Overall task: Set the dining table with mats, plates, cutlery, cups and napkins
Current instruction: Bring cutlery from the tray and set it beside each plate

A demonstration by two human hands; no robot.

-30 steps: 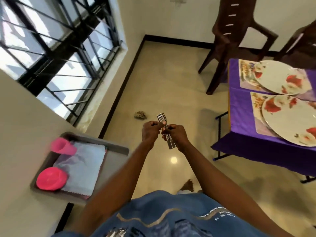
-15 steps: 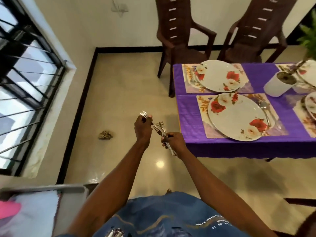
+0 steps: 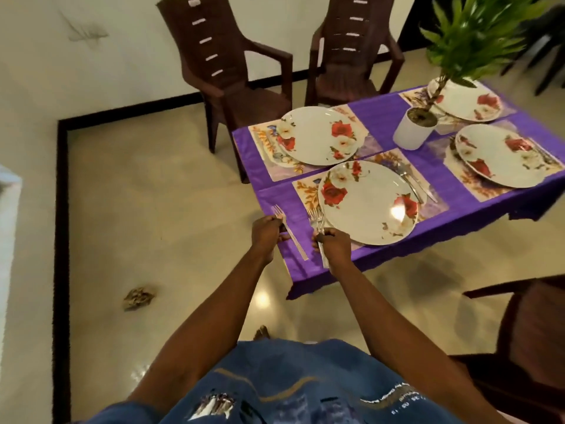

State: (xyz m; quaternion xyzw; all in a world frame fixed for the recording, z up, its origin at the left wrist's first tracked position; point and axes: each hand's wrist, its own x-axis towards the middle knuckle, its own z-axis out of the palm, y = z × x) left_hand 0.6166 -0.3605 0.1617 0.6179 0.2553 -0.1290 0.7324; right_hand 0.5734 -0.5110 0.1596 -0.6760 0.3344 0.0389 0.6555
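Forks are in both hands just left of the nearest plate (image 3: pixel 368 203): left hand (image 3: pixel 266 232) grips a single fork (image 3: pixel 289 232), right hand (image 3: pixel 334 246) grips a bundle of forks (image 3: pixel 316 220).

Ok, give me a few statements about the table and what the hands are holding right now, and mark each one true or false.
1. The left hand holds a single fork. True.
2. The right hand is empty. False: it grips a bunch of forks.
3. Four floral plates sit on mats on the purple tablecloth. True.
4. Pink cups stand beside every plate. False: no cups are on the table.
5. Cutlery already lies right of the nearest plate. True.
6. The potted plant stands on the floor. False: it is on the table.
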